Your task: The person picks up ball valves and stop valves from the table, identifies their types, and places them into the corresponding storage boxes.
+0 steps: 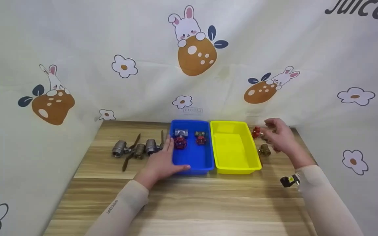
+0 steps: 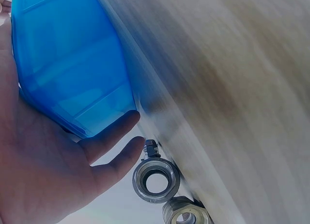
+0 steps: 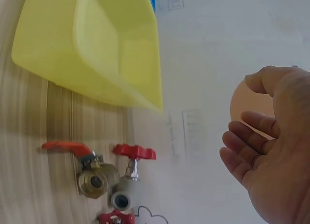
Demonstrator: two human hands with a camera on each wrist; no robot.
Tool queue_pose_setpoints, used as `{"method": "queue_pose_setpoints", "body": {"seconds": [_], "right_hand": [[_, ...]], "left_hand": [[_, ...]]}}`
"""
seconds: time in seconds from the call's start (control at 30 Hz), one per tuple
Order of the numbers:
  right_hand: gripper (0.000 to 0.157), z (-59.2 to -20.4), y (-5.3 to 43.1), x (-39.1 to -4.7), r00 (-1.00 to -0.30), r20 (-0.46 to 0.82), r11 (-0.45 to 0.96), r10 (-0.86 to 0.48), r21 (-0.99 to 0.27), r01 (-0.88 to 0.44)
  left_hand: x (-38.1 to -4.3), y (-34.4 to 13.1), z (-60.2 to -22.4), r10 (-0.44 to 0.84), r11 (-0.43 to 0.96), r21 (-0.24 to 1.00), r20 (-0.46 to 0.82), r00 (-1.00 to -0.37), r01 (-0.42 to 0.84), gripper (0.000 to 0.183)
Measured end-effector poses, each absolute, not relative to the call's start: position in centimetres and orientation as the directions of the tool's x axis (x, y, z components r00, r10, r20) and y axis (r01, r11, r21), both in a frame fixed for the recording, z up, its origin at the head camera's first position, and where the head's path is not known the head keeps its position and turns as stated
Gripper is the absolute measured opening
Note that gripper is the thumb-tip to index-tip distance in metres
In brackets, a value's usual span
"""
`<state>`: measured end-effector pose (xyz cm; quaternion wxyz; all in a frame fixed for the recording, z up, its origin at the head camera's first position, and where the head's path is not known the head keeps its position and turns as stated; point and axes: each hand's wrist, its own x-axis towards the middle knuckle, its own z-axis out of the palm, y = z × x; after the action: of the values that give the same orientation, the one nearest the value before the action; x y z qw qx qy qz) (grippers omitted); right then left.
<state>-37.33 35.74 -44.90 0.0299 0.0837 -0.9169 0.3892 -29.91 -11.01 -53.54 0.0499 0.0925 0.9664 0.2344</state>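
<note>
From the head, my left hand touches the blue bin, fingers spread; my right hand is well right of that bin, near a brass valve. Left wrist: my straight fingers beside the bin. Right wrist: my fingers loosely bent, thumb apart.

Rabbit-printed backdrop — wood-grain table below

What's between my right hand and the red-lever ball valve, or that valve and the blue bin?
Nothing visible blocks your right hand from the ball valve; the yellow bin separates it from the blue bin.
</note>
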Motion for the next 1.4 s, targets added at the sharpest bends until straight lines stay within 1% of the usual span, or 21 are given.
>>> {"method": "queue_pose_setpoints", "body": {"seconds": [0.13,0.27,0.37,0.5,0.7,0.83,0.97,1.2,1.4], "right_hand": [[0.069,-44.8,36.7,-37.3,-0.989,0.116,0.709,-0.095,-0.689,-0.149],[0.063,-45.2,37.7,-37.6,-0.988,0.136,0.715,-0.075,-0.683,-0.148],[0.063,-45.8,38.7,-37.8,-0.989,0.134,0.709,-0.065,-0.691,-0.140],[0.068,-46.4,39.9,-38.2,-0.995,0.095,0.689,-0.036,-0.719,-0.093],[0.069,-47.4,41.4,-38.6,-0.999,0.032,0.664,-0.002,-0.748,-0.025],[0.071,-48.2,42.2,-38.5,-1.000,0.009,0.660,0.029,-0.751,0.012],[0.072,-49.0,42.9,-38.5,-0.999,0.009,0.658,0.042,-0.753,0.021],[0.084,-50.3,43.9,-38.8,-0.996,-0.030,0.686,0.078,-0.724,0.076],[0.083,-51.0,44.4,-39.4,-0.995,-0.030,0.730,0.093,-0.677,0.088]], "left_hand": [[-30.0,-11.0,-53.5,0.200,0.875,0.459,-0.052,-0.978,0.155,0.142],[-30.0,-11.1,-53.5,0.197,0.875,0.460,-0.052,-0.979,0.152,0.146],[-29.9,-11.1,-53.5,0.199,0.875,0.460,-0.054,-0.978,0.153,0.147],[-29.8,-11.1,-53.5,0.205,0.874,0.459,-0.050,-0.978,0.160,0.147],[-29.8,-11.1,-53.6,0.199,0.875,0.460,-0.054,-0.978,0.152,0.146],[-29.9,-11.1,-53.7,0.198,0.870,0.468,-0.051,-0.979,0.151,0.142],[-30.0,-11.1,-53.9,0.200,0.870,0.468,-0.048,-0.979,0.155,0.140],[-30.0,-11.1,-53.9,0.207,0.875,0.455,-0.046,-0.977,0.164,0.142],[-29.9,-11.0,-53.8,0.200,0.866,0.476,-0.053,-0.978,0.151,0.142]]}}
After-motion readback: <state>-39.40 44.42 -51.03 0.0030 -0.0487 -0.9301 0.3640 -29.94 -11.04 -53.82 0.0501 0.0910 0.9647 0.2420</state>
